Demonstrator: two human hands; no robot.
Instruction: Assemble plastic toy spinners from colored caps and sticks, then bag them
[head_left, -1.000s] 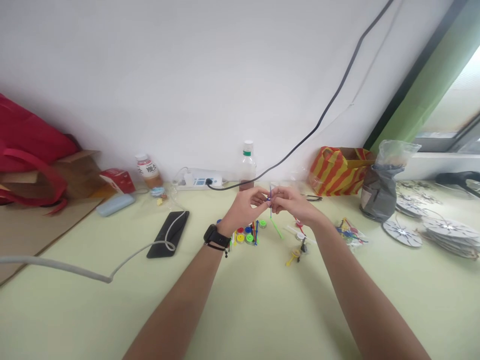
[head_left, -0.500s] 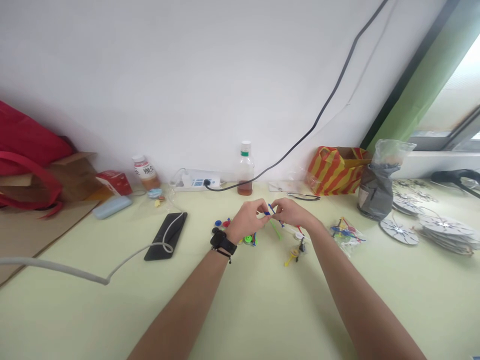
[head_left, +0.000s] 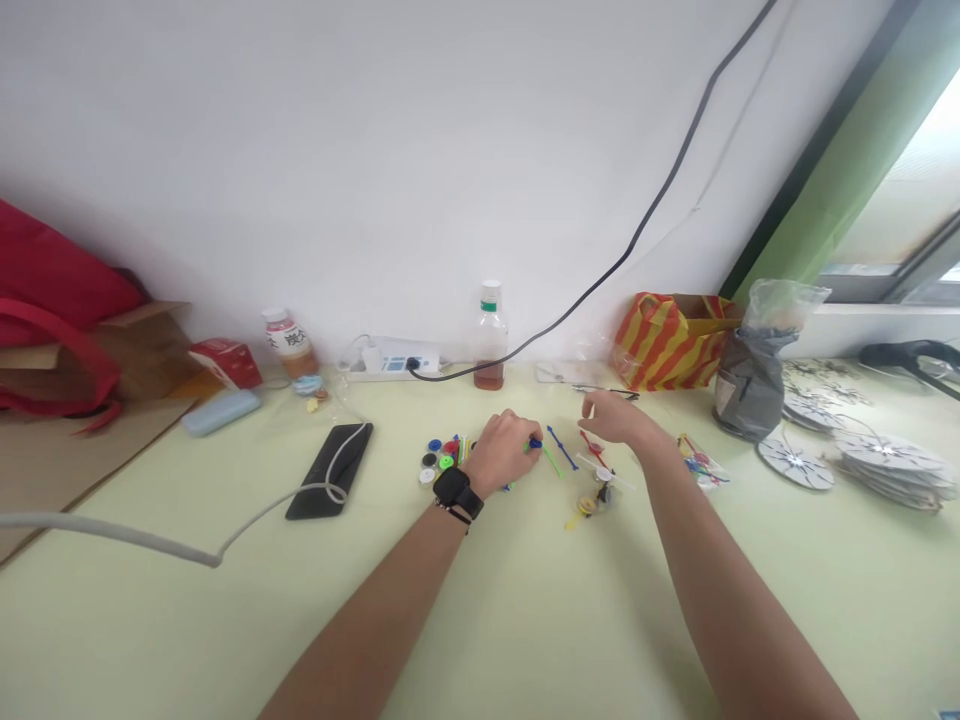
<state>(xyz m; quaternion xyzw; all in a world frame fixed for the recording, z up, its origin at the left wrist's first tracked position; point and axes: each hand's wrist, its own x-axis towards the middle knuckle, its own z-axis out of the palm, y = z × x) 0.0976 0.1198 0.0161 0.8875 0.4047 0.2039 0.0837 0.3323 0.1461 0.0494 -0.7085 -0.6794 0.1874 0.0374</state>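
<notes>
My left hand [head_left: 501, 452] is closed, pinching a small round blue plastic piece [head_left: 534, 443] just above the table. Beside its fingertips lie a green stick [head_left: 553, 462] and a blue arrow-shaped stick [head_left: 562, 448]. My right hand [head_left: 611, 416] hovers over a red arrow-shaped piece [head_left: 596, 452], finger and thumb apart, with nothing visible between them. Left of my left hand sit several coloured discs, among them a green one [head_left: 446, 462] and a black one [head_left: 429, 460]; that hand partly hides this pile. A yellow piece [head_left: 585, 508] rests nearer me, below a white disc [head_left: 602, 474].
A black phone [head_left: 330, 472] with a grey cable lies at the left. Behind my hands stands a bottle [head_left: 490, 345]. To the right are a clear packet of coloured pieces [head_left: 702, 468], a grey bag [head_left: 750, 385], a striped bag [head_left: 667, 345] and stacked discs [head_left: 892, 465].
My hands have moved apart. The blue arrow-shaped stick has left my right hand and lies on the table. My left hand has come slightly down, holding the small blue piece.
</notes>
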